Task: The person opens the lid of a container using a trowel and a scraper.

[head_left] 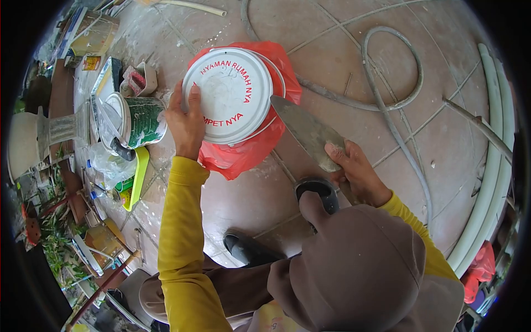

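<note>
A white bucket lid (229, 91) with red lettering lies closed on a bucket, with a red plastic bag (238, 160) spread around it. My left hand (188, 122) grips the lid's left rim, thumb on top and fingers along the edge. In my right hand (357, 171) is a dusty trowel (304, 130), closed around its handle end with the thumb on the blade. The blade's tip reaches close to the right side of the lid. Most of the bucket under the lid is hidden.
To the left stand a green and white paint bucket (145, 122) with a tool across it and a white container (145, 77). A grey hose (387, 108) loops over the tiled floor at right, near long pale pipes (500, 144). My shoes (251, 249) are below.
</note>
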### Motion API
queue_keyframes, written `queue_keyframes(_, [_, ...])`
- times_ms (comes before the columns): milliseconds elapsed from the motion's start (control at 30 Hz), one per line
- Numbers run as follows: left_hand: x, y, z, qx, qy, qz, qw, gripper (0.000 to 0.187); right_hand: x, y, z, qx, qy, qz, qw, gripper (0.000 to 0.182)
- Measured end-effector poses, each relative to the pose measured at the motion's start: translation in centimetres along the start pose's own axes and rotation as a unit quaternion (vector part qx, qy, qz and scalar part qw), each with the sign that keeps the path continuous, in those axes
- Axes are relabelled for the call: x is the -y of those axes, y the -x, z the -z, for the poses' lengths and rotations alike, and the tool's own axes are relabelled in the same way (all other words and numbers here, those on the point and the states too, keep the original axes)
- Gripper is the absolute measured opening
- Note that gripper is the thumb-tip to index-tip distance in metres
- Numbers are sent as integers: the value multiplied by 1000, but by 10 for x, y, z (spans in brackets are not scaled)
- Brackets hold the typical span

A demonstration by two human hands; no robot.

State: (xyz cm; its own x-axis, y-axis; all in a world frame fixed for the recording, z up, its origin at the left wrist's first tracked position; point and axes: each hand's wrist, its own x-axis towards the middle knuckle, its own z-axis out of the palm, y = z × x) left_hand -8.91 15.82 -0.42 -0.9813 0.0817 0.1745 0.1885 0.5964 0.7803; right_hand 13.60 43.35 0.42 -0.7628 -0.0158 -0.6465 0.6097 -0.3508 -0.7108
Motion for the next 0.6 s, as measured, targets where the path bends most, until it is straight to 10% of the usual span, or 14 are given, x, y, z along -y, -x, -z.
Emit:
queue_keyframes(133, [-10,0,-2,0,24,-5,1000,47,-24,-14,8,-110,294,336,888,50])
queue_keyframes(600, [13,-26,3,106,205,32,973,44,-3,-11,24,-113,377,287,874,56])
